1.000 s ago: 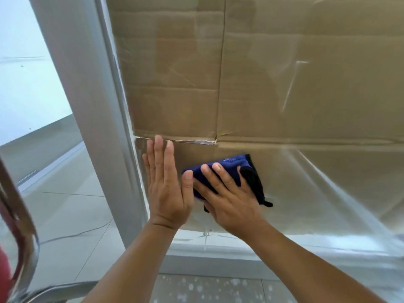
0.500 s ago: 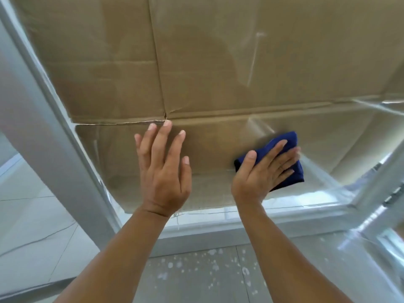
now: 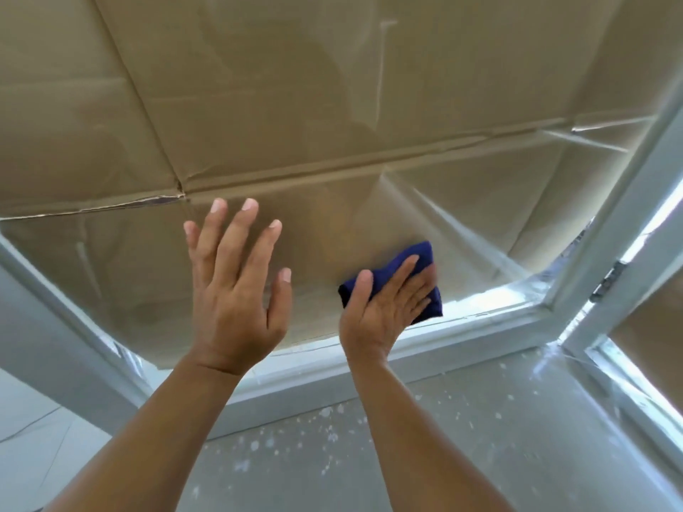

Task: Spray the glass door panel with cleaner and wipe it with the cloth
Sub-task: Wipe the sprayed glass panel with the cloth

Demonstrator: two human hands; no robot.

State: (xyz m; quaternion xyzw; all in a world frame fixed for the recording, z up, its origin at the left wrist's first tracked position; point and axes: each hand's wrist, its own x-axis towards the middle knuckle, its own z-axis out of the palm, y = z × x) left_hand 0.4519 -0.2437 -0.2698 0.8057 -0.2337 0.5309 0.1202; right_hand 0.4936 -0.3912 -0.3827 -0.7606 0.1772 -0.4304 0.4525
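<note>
Wiping looks well underway, no spray bottle in sight: right hand (image 3: 384,301) presses the folded blue cloth (image 3: 403,260) with fairly straight fingers on the glass door panel (image 3: 462,216) at lower centre-right, left hand (image 3: 236,286) flat and empty at centre, upper glass probably still left.

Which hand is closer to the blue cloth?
The right hand. It presses the blue cloth flat against the glass. The left hand rests on bare glass, apart from the cloth.
</note>
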